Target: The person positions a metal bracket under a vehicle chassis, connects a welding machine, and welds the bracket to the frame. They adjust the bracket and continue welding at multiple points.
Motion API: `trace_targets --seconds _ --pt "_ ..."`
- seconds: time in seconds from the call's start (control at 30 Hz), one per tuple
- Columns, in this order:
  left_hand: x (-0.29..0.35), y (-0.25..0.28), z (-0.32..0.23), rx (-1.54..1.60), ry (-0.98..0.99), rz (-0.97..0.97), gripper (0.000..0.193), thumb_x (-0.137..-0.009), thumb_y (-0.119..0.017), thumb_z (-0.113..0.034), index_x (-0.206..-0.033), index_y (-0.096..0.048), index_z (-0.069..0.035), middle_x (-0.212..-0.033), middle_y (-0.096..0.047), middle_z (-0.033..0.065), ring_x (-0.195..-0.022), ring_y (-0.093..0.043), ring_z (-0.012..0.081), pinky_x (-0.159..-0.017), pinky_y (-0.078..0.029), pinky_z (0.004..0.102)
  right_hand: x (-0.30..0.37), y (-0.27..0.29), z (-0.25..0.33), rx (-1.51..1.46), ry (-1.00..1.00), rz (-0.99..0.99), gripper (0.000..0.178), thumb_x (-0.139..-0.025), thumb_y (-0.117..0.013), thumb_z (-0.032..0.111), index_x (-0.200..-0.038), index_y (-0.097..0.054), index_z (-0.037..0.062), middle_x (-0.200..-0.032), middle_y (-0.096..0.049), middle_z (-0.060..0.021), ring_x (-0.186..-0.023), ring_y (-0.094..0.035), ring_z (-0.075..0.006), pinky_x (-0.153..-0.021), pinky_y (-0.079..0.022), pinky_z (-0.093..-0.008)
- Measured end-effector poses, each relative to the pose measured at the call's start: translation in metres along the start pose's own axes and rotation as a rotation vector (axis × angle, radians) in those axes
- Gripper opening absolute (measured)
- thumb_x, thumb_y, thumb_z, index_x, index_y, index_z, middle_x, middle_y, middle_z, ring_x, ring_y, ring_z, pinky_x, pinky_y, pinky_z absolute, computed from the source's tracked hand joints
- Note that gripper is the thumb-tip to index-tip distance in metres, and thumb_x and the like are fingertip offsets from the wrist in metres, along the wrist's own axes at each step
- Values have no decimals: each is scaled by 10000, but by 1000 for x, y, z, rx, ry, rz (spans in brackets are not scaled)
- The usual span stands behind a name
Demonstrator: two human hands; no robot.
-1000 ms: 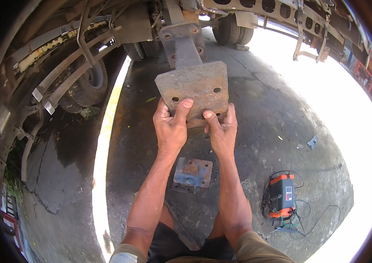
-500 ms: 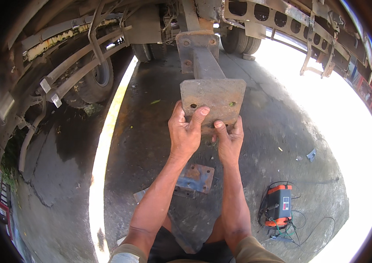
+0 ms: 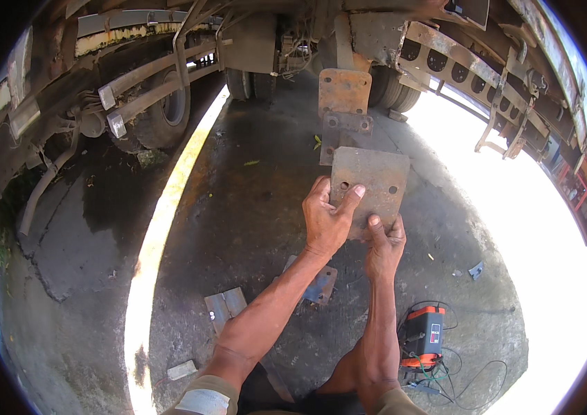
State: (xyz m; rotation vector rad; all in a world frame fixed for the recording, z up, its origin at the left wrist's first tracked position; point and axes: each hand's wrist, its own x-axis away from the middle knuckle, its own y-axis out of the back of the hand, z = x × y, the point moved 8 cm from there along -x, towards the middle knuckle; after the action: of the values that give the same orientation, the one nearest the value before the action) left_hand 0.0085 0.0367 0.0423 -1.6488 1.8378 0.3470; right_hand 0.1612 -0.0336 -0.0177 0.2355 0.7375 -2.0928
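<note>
My left hand (image 3: 329, 220) and my right hand (image 3: 385, 252) are closed on a rusty steel bracket (image 3: 375, 164) with a flange plate at each end. Both thumbs press on the near plate's face, the left one beside a bolt hole. My left fingers wrap the plate's left edge, and the right ones its lower right corner. The bracket's far flange (image 3: 329, 135) shows past the near plate's upper left. Just above it in the picture is a rust-brown mounting plate (image 3: 344, 88) with bolt holes, under the vehicle frame. Whether the two touch, I cannot tell.
On the ground behind my forearms lie a rusty drilled plate (image 3: 322, 285) and grey metal pieces (image 3: 226, 304). An orange and black welding machine (image 3: 423, 337) with loose cables stands at right. Frame rails (image 3: 148, 104) and wheels (image 3: 169, 107) surround the far side.
My view has shifted. The bracket has come down and away from the frame in my hands, and the rust-brown mounting plate now shows above its far flange. Both hands keep their hold.
</note>
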Motion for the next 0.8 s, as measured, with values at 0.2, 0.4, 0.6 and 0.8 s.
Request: trace_targets --seconds 0.2,0.4,0.6,0.8 --pt "37 -19 42 215 349 -27 289 -911 -782 -200 -1030 -679 43 -931 -725 105 -828 -664 154 -736 -542 332 20 21 37 308 51 -36 255 -998 -718 205 -1115 -662 -15 -894 -671 -23 -752 -562 -78 -658 -447 -253" --pt "95 -70 123 448 717 -52 388 -864 -810 -280 -1078 -688 20 -1046 -708 133 -910 -683 220 -766 -577 398 23 99 14 475 -138 -92 220 -1015 -665 190 -1052 -685 -25 -785 -632 -4 -633 -505 -73 -550 -393 -256" --pt "141 -70 244 82 1059 329 564 -869 -755 -558 -1058 -716 -28 -1063 -722 121 -847 -705 205 -698 -571 377 1 165 -77 684 -396 -114 281 -989 -662 199 -1032 -688 -77 -817 -681 -88 -564 -573 -145 -511 -436 -300" --pt "169 -35 239 -482 859 674 584 -893 -726 -608 -884 -732 -24 -755 -718 68 -668 -701 162 -615 -541 336 29 277 -142 1054 -686 -323 354 -926 -719 230 -959 -702 -122 -767 -690 -137 -565 -661 -204 -486 -473 -345"
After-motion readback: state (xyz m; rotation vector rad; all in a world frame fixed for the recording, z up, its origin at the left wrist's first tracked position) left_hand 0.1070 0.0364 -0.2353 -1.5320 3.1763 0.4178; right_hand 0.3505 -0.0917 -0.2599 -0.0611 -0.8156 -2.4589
